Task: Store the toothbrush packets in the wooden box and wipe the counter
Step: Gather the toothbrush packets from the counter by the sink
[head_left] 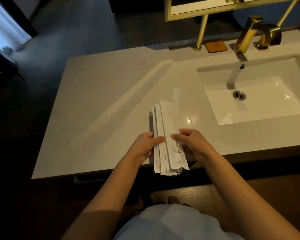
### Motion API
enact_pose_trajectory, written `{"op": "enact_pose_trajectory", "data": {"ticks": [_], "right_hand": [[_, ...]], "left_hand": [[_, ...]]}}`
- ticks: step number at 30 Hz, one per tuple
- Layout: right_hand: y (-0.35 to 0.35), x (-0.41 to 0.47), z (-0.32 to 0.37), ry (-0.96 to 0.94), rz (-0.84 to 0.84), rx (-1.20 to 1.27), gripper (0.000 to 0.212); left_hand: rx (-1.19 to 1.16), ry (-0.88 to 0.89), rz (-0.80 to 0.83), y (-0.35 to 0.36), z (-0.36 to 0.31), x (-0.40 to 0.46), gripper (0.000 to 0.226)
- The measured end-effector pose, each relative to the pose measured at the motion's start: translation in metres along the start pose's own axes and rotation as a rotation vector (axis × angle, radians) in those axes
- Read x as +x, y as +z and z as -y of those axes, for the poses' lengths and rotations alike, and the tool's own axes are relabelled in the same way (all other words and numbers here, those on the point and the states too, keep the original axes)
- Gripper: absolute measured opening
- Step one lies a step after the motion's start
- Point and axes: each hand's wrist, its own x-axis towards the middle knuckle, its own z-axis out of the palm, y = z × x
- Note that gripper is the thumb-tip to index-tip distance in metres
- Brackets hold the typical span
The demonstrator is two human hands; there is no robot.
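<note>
- Head view: toothbrush packets (164, 134) bunched in a loose fan above the near edge of the counter (97, 104), long ends pointing away, short ends hanging past the edge.
- Left hand (145, 144) clamped on the left side of the bundle, thumb across the top.
- Right hand (190, 142) pinched on the right side, over the printed packet.
- Gathering and squaring step, by the look of it; storing not yet done.
- No wooden box in sight, no cloth either.
- Sink (249, 94) and brass tap (249, 35) well off to the right.
- Next, likely: packets evened up, box found, bundle slid in lengthwise, then the wipe.
</note>
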Motion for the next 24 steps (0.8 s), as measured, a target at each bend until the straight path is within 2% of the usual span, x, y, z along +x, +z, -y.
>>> {"op": "enact_pose_trajectory", "data": {"ticks": [4,8,11,14,19,24], "right_hand": [[-0.001,0.000,0.000,0.011,0.005,0.013,0.023],[-0.003,-0.004,-0.003,-0.040,-0.001,0.115,0.008],[-0.006,-0.011,-0.004,-0.085,-0.033,0.134,0.008],[-0.008,-0.023,-0.007,-0.140,-0.073,0.130,0.011],[-0.024,-0.061,-0.021,-0.208,-0.301,0.081,0.011],[-0.056,-0.119,-0.065,-0.134,-0.575,0.026,0.015]], "left_hand": [[-0.123,0.005,0.049,-0.001,0.004,-0.009,0.013],[-0.172,0.066,-0.008,-0.006,0.007,-0.015,0.011],[-0.037,0.137,-0.128,-0.009,0.012,-0.017,0.010],[0.067,0.222,-0.143,-0.007,0.017,-0.021,0.011],[0.199,0.339,-0.094,0.012,0.026,-0.033,0.011],[0.324,0.333,0.085,0.049,0.049,-0.033,0.006]]}}
